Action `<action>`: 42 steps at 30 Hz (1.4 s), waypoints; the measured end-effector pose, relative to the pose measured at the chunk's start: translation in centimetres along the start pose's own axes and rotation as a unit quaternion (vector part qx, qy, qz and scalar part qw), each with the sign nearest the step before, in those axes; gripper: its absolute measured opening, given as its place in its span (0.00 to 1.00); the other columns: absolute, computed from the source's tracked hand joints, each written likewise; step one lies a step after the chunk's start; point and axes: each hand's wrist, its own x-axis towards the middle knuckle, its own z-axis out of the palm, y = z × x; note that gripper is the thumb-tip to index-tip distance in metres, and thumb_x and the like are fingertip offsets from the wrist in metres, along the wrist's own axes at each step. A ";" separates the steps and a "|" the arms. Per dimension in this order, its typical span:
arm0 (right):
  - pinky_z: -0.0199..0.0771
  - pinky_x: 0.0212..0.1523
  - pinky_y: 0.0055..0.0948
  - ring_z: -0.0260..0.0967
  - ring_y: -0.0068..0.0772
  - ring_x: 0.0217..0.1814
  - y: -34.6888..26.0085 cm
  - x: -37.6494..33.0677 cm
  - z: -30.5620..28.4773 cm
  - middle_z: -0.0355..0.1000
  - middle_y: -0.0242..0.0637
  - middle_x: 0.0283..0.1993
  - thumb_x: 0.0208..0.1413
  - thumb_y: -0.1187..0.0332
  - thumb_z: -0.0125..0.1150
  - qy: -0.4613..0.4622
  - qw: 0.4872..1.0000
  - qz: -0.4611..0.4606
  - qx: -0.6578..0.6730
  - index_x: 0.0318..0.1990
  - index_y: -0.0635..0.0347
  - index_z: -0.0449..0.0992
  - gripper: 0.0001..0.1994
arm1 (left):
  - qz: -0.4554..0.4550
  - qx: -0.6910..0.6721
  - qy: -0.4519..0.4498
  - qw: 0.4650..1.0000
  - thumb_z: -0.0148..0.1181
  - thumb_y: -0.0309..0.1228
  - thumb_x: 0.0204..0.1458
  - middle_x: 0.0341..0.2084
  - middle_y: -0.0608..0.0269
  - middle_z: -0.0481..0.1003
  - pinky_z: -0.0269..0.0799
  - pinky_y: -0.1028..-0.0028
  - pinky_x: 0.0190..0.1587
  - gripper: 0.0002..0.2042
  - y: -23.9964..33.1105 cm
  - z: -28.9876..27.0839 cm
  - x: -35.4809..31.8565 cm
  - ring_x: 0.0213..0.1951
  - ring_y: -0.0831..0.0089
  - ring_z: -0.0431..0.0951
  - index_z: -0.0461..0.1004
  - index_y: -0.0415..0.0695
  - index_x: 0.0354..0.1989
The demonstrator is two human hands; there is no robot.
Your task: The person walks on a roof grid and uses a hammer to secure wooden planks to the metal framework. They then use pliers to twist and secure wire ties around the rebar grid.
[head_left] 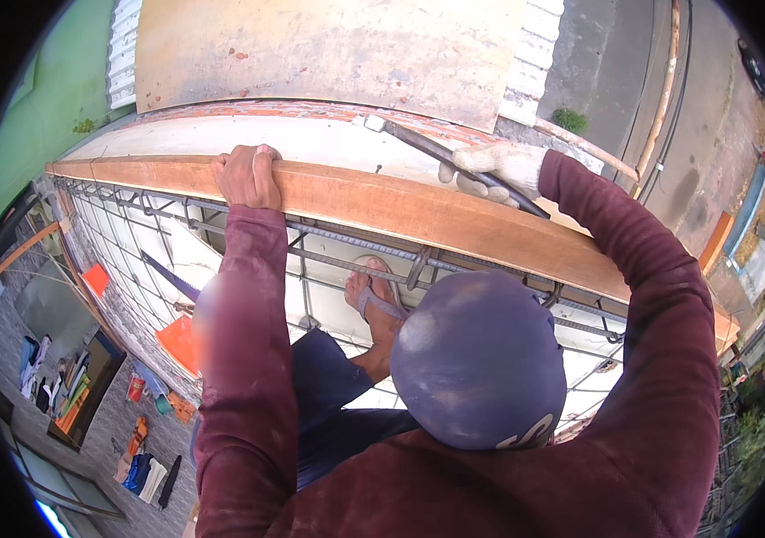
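Observation:
A long wooden plank (355, 190) lies across the view along a pale ledge (311, 134). My bare left hand (250, 177) is closed over its upper edge, left of the middle. My right hand (499, 170), in a whitish work glove, is wrapped round the dark handle of a hammer (414, 139). The hammer slants over the ledge beyond the plank, its pale metal head up and to the left. A small nail (378, 169) sticks up near the plank's far edge. Steel reinforcing bars (346, 240) run along the plank's near side.
A sandalled foot (373, 300) stands among the bars, and a dark blue cap (476, 359) covers part of the middle. A saw blade (167, 276) rests to the left. Tools and cloths (145, 475) lie far below, lower left. A large board (328, 54) is beyond the ledge.

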 end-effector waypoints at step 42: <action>0.48 0.09 0.19 0.47 0.12 0.11 0.6 -0.1 -1.5 0.60 0.24 0.17 0.71 0.45 0.40 0.057 0.995 0.076 0.035 0.54 0.57 0.73 0.25 | 0.015 -0.022 -0.024 0.999 0.31 0.53 0.66 0.23 0.62 0.77 0.55 0.59 0.56 0.32 1.6 0.4 -0.1 0.33 0.61 0.73 0.79 0.48 0.22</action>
